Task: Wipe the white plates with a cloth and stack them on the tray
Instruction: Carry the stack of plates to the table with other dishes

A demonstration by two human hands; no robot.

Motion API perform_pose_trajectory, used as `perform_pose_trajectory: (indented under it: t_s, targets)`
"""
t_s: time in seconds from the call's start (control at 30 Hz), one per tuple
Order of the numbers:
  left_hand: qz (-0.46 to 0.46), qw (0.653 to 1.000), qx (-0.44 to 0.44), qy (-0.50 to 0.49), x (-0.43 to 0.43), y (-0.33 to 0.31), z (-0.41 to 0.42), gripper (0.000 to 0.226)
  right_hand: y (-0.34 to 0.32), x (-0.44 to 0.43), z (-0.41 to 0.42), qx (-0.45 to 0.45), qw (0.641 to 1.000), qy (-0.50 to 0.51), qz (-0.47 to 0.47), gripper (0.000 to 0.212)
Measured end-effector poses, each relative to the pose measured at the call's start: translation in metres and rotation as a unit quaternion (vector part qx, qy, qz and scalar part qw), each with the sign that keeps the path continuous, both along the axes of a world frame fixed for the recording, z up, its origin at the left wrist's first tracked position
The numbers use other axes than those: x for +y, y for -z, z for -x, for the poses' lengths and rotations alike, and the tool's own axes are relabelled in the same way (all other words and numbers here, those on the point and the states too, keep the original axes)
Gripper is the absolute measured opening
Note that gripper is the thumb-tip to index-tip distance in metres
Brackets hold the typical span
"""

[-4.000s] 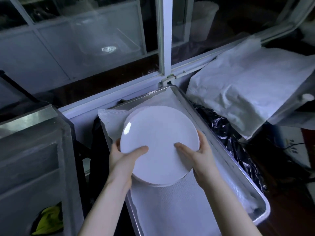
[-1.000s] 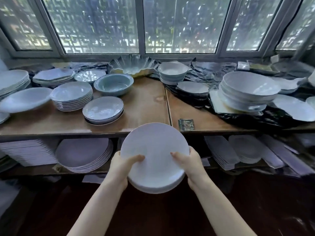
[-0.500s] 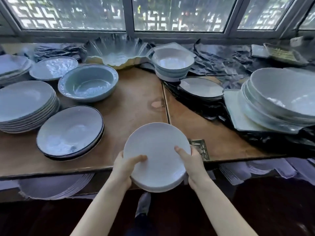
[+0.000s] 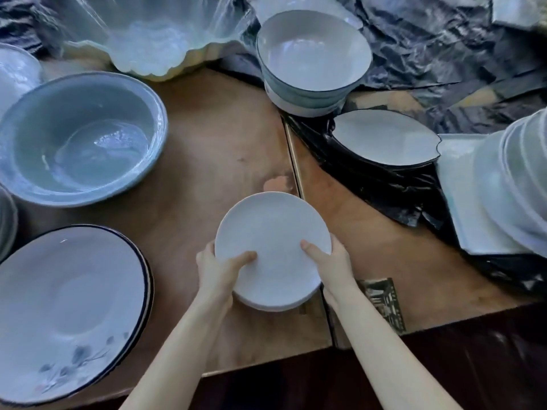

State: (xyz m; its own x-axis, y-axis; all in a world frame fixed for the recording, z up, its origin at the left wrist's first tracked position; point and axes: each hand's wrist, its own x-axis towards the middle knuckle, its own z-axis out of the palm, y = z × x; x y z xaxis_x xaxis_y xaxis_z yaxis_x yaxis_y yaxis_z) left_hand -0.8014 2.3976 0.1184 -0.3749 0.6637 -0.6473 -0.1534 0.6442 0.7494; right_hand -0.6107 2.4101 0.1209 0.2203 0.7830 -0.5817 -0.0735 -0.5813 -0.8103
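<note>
Left hand [image 4: 217,269], right hand [image 4: 333,263] grip plate stack [image 4: 270,241], thumbs on top.

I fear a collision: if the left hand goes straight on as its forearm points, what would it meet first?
Probably the stack of white bowls, beyond bare table; the held plates would touch it before the left hand. Depth is unclear.

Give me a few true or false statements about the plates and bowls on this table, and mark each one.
1. The left hand and right hand both hold the stack of white plates. True.
2. The stack sits inside the blue bowl. False: it is apart from the bowl, over the wooden table.
3. A cloth covers the top plate. False: no cloth is on it.
4. A dark-rimmed flowered plate lies left of the hands. True.
</note>
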Motion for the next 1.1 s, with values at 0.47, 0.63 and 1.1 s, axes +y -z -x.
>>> perform_pose_trajectory:
  t_s: [0.47, 0.63, 1.1]
  targets:
    - [0.023, 0.992, 0.074, 0.102, 0.042, 0.006, 0.019, 0.07, 0.008, 0.039, 0.008, -0.072, 0.996, -0.053, 0.028, 0.041]
    - [0.017, 0.98, 0.129, 0.147, 0.04, 0.009, 0.02, 0.062, 0.004, 0.039, 0.0, -0.177, 0.978, -0.102, 0.034, 0.03]
    - [0.008, 0.985, 0.088, 0.15, 0.034, -0.004, 0.037, 0.065, 0.003, 0.021, -0.015, -0.145, 0.984, -0.094, 0.041, 0.057]
